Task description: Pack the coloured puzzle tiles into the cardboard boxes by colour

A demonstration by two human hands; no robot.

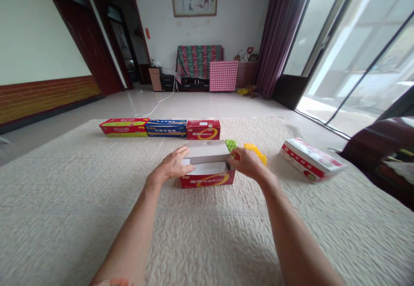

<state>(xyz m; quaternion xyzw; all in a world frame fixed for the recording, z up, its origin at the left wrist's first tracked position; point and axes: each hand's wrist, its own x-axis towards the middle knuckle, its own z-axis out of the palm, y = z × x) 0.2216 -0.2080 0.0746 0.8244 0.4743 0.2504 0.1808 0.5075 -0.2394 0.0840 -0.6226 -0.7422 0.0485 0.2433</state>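
A red cardboard box (207,180) with a yellow ring stands on the quilted cover, its top flap (207,150) raised and showing pale inside. My left hand (173,164) grips the box's left end, thumb over the top edge by a small white side flap. At the right end, the curled fingers of my right hand (248,161) pinch the cardboard near the corner. Behind the box lies a green studded plastic piece (230,144), and a yellow one (255,152) lies beyond my right hand. Both pieces are partly hidden.
Farther back, a red-and-green box (124,127), a blue box (166,128) and another red box (203,130) form a row. A white-and-red box (312,160) lies to the right on the quilted cover (207,234). A dark chair-like shape (381,143) stands at the right edge.
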